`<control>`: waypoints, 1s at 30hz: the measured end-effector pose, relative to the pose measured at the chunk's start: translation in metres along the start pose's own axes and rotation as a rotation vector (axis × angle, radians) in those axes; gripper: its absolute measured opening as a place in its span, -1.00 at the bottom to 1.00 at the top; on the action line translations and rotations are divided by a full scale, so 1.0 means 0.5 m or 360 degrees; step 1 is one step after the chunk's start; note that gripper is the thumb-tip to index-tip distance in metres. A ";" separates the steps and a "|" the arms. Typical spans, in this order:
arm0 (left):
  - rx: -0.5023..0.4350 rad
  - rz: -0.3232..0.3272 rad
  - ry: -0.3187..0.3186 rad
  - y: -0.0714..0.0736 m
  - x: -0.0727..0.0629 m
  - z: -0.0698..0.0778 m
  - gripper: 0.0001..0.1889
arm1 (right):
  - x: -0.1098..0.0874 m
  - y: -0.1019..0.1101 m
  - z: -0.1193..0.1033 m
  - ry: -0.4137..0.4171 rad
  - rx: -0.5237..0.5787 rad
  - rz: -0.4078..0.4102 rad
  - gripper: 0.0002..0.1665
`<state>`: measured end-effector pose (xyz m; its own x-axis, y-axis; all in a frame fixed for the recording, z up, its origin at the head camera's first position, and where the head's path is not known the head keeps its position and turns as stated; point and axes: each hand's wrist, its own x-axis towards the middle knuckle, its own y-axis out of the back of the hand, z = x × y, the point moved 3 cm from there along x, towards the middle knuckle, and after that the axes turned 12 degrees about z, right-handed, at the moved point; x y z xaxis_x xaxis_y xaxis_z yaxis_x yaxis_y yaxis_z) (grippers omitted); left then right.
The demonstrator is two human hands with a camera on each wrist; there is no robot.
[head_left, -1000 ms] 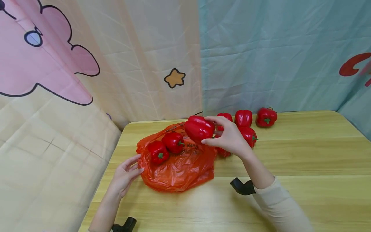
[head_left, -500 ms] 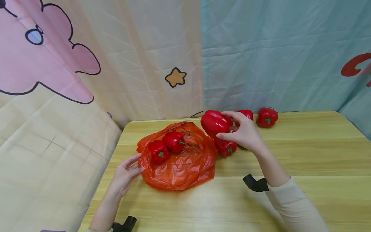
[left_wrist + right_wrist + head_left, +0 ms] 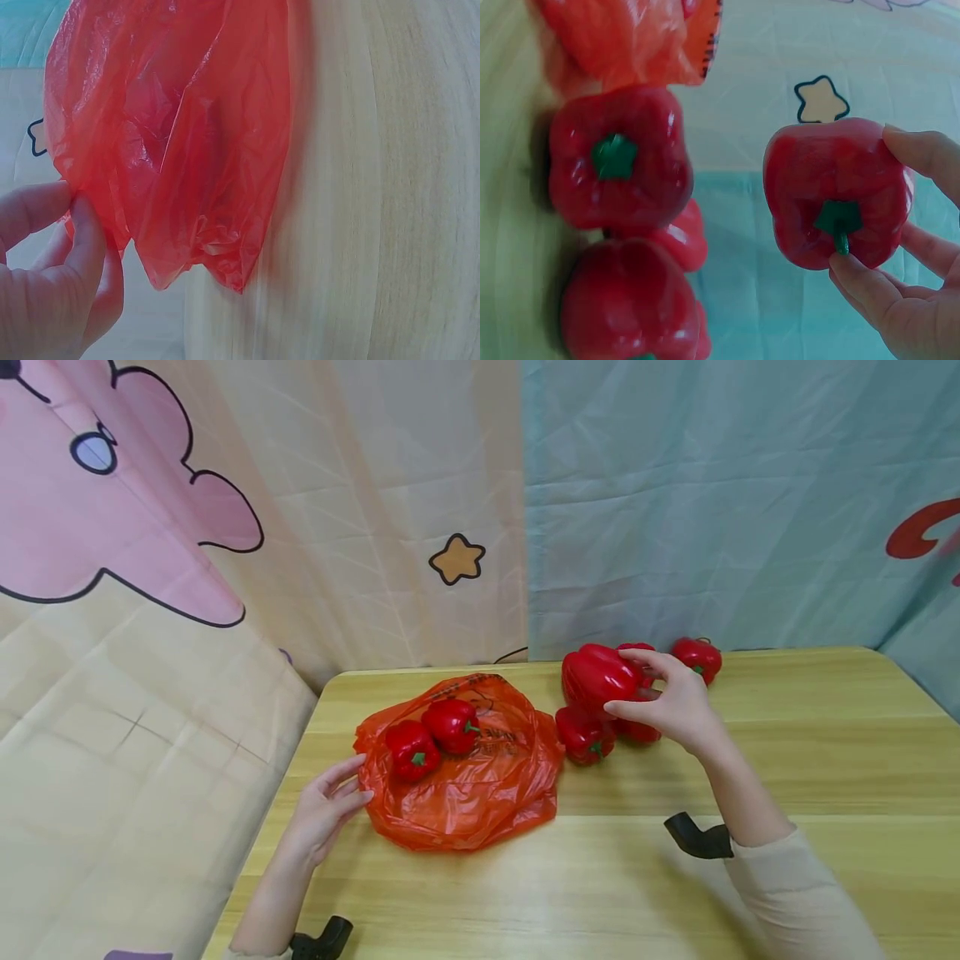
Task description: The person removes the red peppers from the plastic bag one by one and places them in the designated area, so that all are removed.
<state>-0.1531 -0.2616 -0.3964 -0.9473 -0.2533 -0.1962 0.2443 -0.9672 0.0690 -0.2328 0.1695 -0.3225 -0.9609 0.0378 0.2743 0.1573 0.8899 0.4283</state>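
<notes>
A red bell pepper point(image 3: 832, 187) with a green stem is gripped between the thumb and fingers of my right hand point(image 3: 678, 706), raised over other peppers. My left hand point(image 3: 322, 814) pinches the left edge of an orange-red plastic bag point(image 3: 468, 814). The left wrist view shows thumb and finger meeting on the bag's rim point(image 3: 75, 187). The bag lies with its mouth spread, and two red bell peppers rest at its left, one a front pepper point(image 3: 412, 750) and one a rear pepper point(image 3: 452, 727). Just right of the bag sits another pepper point(image 3: 585, 737).
Behind and below my right hand are more peppers, partly hidden, including one point(image 3: 637, 731). Another pepper point(image 3: 697, 658) sits at the table's back edge. A printed curtain point(image 3: 712, 510) hangs behind the wooden table point(image 3: 525, 893). Black curved pieces, such as one point(image 3: 697, 837), are on both wrists.
My right hand has moved right with the bell pepper, away from over the bag to over the other peppers. My left hand and the bag have stayed nearly still.
</notes>
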 end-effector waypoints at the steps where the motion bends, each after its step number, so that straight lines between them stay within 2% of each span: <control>1: -0.0003 -0.0003 0.0001 0.000 0.000 0.000 -0.41 | -0.001 0.006 0.005 -0.0004 -0.0004 0.0003 -0.17; 14: -0.0016 -0.0005 0.0001 0.001 0.000 -0.003 -0.41 | -0.006 0.082 0.064 -0.0039 -0.0164 0.0102 -0.15; 26: -0.0024 0.0004 0.0001 0.001 0.000 -0.003 -0.41 | -0.019 0.135 0.119 -0.0196 -0.0264 0.0162 -0.06; 30: -0.0033 0.0003 0.0000 0.000 0.001 -0.004 -0.42 | -0.022 0.145 0.135 -0.0196 -0.0328 0.0196 -0.09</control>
<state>-0.1530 -0.2618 -0.3984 -0.9468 -0.2550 -0.1964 0.2502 -0.9669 0.0490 -0.2264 0.2640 -0.3526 -0.9502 0.2062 0.2336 0.3055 0.7643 0.5679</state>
